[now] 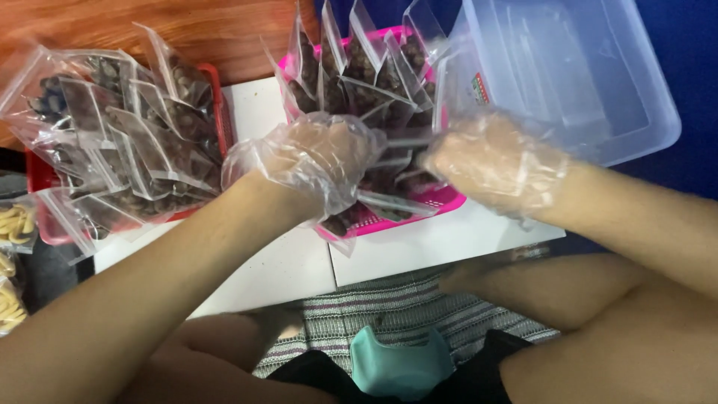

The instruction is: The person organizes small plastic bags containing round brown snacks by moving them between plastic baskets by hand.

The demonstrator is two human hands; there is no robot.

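The bags (pixel 374 82) of dark brown pieces stand packed upright in a pink basket (pixel 441 198), which sits on a white tabletop (pixel 284 265) straight ahead of the person. Both hands wear thin clear plastic gloves and are down among the bags at the near side of the basket. The left hand (pixel 318 161) is clenched, its grip closed on the top of 1 bag near the basket's middle. The right hand (pixel 497 161) is curled at the basket's right edge with its fingers against the bags; I cannot tell whether its grip actually holds one (the glove and blur hide the fingertips).

Just right of the basket, touching its rim, a clear plastic tub (pixel 568 75) lies tilted on a blue surface. To the left, well apart from the hands, a red basket (pixel 217 105) holds a looser heap of the same kind of bags (pixel 120 135), spilling over its rim. At the far left edge are bags of pale yellow snacks (pixel 13 224). Below the tabletop lie a striped mat (pixel 389 314) and a teal object (pixel 400 363) between the person's knees.
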